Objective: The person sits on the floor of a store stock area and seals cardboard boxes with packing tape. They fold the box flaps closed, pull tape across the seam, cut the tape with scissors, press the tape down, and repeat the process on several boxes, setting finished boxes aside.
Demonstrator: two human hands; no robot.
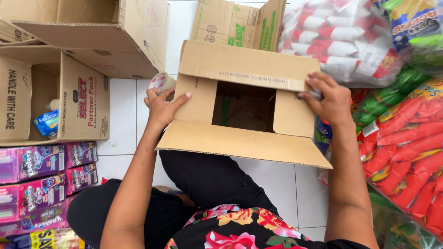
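A brown cardboard box [240,138] rests on my lap with its four flaps partly folded in, leaving a dark square gap in the middle. My left hand [162,105] presses on the left side flap and also holds a roll of clear packing tape [160,82] at the box's left corner. My right hand [326,97] pushes down on the right end of the far flap, its fingers curled over the edge, with a small dark object under the fingertips that I cannot identify.
Open cardboard boxes [83,37] stand at the left and behind. Purple snack packs [39,184] are stacked at lower left. Bags of red, white and green packets [406,138] pile up along the right. White floor tiles [124,120] show between them.
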